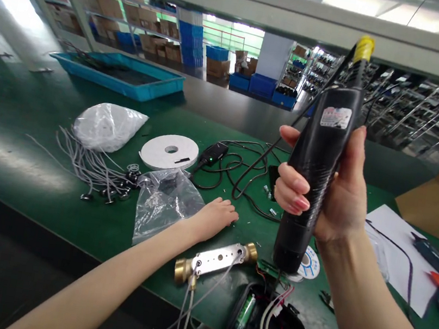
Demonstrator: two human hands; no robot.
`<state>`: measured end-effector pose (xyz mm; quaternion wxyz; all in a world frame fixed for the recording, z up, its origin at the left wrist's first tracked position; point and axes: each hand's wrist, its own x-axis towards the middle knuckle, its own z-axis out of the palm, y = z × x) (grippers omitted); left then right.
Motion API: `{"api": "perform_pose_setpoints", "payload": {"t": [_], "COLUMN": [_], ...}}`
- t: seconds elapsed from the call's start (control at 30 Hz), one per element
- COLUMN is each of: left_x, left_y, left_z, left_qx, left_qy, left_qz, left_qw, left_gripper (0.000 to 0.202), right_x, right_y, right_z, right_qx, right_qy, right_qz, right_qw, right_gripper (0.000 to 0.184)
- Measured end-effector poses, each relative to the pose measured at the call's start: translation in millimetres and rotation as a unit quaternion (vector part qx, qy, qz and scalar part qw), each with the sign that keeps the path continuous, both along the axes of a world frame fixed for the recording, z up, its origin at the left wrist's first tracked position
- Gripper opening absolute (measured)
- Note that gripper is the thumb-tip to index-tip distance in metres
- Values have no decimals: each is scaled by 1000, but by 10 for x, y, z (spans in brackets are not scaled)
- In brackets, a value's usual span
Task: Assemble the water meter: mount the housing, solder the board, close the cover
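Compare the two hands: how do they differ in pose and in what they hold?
The right hand is raised and wrapped around a black power tool held upright; the left hand rests palm down on the green table. The right hand is curled tight; the left hand lies loosely extended, gripping nothing visible, beside a clear plastic bag. Both are bare.
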<state>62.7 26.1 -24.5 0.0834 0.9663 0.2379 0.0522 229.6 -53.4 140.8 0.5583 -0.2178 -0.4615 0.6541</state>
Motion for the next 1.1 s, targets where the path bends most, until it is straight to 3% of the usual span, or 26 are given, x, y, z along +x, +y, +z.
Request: {"api": "perform_pose_setpoints", "payload": {"t": [0.23,0.4,0.57,0.73,0.8,1.1], "left_x": [-78,-320,-504,-566,-571,-579], "left_y": [-70,-371,-692,-853,-885,-933], "left_z": [59,197,189,138,130,108], "left_qx": [-37,-100,-148,-188,-185,-190], "left_qy": [-68,-149,-195,-261,-277,-302], "left_qz": [28,92,133,141,147,171], "left_qw": [997,979,960,936,931,918], "left_gripper": [10,11,10,10,11,12], "right_x": [-10,-3,-80,-239,-290,-362], "right_y": [-55,-79,-98,-108,-106,-129], "right_z": [-16,-13,-10,-77,-119,-219], "right_qx": [-5,7,19,41,40,53], "right_qy": [-90,-117,-90,-26,-25,-28], "right_qz": [-90,-136,-195,-309,-317,-307], "right_qw": [992,984,976,950,947,950], "right_gripper": [64,64,57,25,16,13]}}
